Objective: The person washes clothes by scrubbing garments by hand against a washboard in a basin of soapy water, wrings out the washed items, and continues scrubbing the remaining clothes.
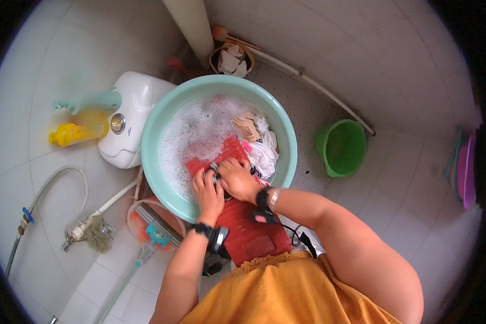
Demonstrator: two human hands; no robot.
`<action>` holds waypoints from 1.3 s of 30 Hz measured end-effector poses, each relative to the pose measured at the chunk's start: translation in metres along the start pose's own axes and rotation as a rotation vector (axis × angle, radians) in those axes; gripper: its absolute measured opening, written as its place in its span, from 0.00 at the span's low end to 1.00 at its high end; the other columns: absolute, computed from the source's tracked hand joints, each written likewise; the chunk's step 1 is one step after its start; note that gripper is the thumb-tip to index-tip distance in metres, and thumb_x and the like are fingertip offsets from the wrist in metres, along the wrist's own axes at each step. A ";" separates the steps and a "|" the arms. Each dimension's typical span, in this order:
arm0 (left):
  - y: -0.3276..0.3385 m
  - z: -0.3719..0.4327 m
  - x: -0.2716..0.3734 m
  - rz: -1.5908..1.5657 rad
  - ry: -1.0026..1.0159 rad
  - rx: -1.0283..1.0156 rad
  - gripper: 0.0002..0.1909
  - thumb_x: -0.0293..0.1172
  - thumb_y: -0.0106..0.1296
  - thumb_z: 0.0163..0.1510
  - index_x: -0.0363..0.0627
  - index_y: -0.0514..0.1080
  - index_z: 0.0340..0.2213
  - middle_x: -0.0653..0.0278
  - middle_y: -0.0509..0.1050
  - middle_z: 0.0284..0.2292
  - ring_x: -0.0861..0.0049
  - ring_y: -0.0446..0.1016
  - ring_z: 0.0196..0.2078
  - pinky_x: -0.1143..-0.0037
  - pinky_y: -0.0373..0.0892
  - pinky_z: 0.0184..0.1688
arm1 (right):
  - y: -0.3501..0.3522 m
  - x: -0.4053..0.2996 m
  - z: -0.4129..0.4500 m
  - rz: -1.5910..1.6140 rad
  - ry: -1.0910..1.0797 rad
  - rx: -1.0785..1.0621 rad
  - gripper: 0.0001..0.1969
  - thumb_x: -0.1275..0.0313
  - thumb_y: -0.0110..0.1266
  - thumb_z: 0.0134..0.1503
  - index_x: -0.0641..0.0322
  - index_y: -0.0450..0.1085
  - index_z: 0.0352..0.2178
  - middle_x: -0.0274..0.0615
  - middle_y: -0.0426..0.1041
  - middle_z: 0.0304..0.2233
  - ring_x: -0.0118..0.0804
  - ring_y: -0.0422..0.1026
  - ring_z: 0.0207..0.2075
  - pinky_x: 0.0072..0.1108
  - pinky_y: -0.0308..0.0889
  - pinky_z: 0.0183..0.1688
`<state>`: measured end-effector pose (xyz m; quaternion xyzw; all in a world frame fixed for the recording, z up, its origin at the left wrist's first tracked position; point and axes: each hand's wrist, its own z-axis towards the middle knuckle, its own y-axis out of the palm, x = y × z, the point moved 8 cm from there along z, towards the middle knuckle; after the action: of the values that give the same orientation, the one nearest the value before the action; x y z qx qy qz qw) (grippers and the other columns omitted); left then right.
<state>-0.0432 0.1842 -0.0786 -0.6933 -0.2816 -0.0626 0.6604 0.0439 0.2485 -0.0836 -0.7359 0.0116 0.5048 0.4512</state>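
A red washboard (pixel 249 231) slants from my lap into a large pale green basin (pixel 289 150), its upper end in sudsy water (pixel 186 125). On the board, both hands press on a small dark striped cloth (pixel 214 172). My left hand (pixel 208 192) grips its left side with curled fingers; my right hand (pixel 239 180) lies on its right side, close to the left. Much of the cloth is hidden under the fingers. White clothes (pixel 262 159) and a beige patterned cloth (pixel 247 126) lie bunched inside the basin, right of the board.
A white toilet tank (pixel 125 150) with a yellow bottle (pixel 79 133) stands left of the basin. Below are a teal-headed mop (pixel 157 234) and hose fittings (pixel 81 231). A green bucket (pixel 346 148) stands right; a waste basket (pixel 233 60) is beyond, near a white wall pipe (pixel 328 95).
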 end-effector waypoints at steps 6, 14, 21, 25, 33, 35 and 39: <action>0.006 -0.059 0.018 0.080 0.120 -0.120 0.20 0.32 0.52 0.44 0.45 0.64 0.42 0.56 0.64 0.42 0.57 0.61 0.46 0.57 0.56 0.49 | 0.010 -0.021 -0.045 -0.208 -0.012 -0.070 0.08 0.66 0.48 0.49 0.56 0.65 0.30 0.44 0.64 0.34 0.47 0.62 0.41 0.39 0.55 0.40; 0.007 0.041 -0.033 0.025 -0.097 0.082 0.20 0.25 0.47 0.50 0.44 0.63 0.46 0.51 0.63 0.48 0.54 0.60 0.51 0.57 0.56 0.50 | 0.019 0.014 0.066 -0.302 0.059 0.168 0.07 0.68 0.49 0.49 0.60 0.67 0.29 0.44 0.67 0.33 0.47 0.64 0.40 0.38 0.58 0.39; -0.006 -0.067 0.008 -0.134 0.073 -0.109 0.22 0.34 0.55 0.45 0.48 0.66 0.43 0.56 0.61 0.48 0.55 0.57 0.53 0.51 0.50 0.56 | 0.003 -0.037 -0.040 -0.095 -0.158 -0.190 0.11 0.67 0.50 0.49 0.61 0.65 0.32 0.45 0.65 0.37 0.49 0.63 0.42 0.40 0.57 0.42; 0.014 -0.013 -0.016 0.047 0.014 -0.058 0.14 0.29 0.51 0.46 0.46 0.65 0.37 0.59 0.63 0.42 0.63 0.61 0.47 0.62 0.55 0.45 | 0.028 -0.013 0.012 -0.371 -0.084 -0.088 0.08 0.67 0.49 0.48 0.58 0.64 0.29 0.43 0.64 0.33 0.46 0.63 0.40 0.38 0.57 0.38; 0.007 0.024 -0.032 -0.014 -0.046 0.107 0.22 0.27 0.52 0.48 0.41 0.63 0.47 0.52 0.61 0.51 0.54 0.58 0.55 0.56 0.53 0.56 | 0.025 0.018 0.056 -0.320 -0.006 0.102 0.08 0.69 0.50 0.50 0.62 0.64 0.30 0.47 0.65 0.35 0.49 0.64 0.39 0.38 0.59 0.40; -0.001 -0.009 -0.023 -0.158 0.001 0.067 0.25 0.32 0.54 0.46 0.41 0.63 0.46 0.49 0.60 0.51 0.52 0.57 0.55 0.55 0.54 0.57 | 0.017 -0.006 0.023 -0.084 -0.159 -0.026 0.09 0.70 0.51 0.50 0.62 0.65 0.31 0.47 0.65 0.37 0.50 0.64 0.40 0.37 0.59 0.40; 0.001 -0.073 0.003 -0.093 0.217 -0.054 0.28 0.29 0.56 0.44 0.42 0.59 0.47 0.51 0.60 0.47 0.53 0.58 0.52 0.55 0.55 0.54 | 0.005 -0.041 -0.037 -0.198 -0.249 -0.243 0.10 0.72 0.54 0.47 0.59 0.65 0.32 0.45 0.63 0.36 0.50 0.63 0.40 0.39 0.57 0.41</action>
<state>-0.0197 0.1156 -0.0693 -0.6864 -0.2386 -0.1752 0.6642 0.0487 0.2025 -0.0533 -0.7144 -0.1777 0.5426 0.4045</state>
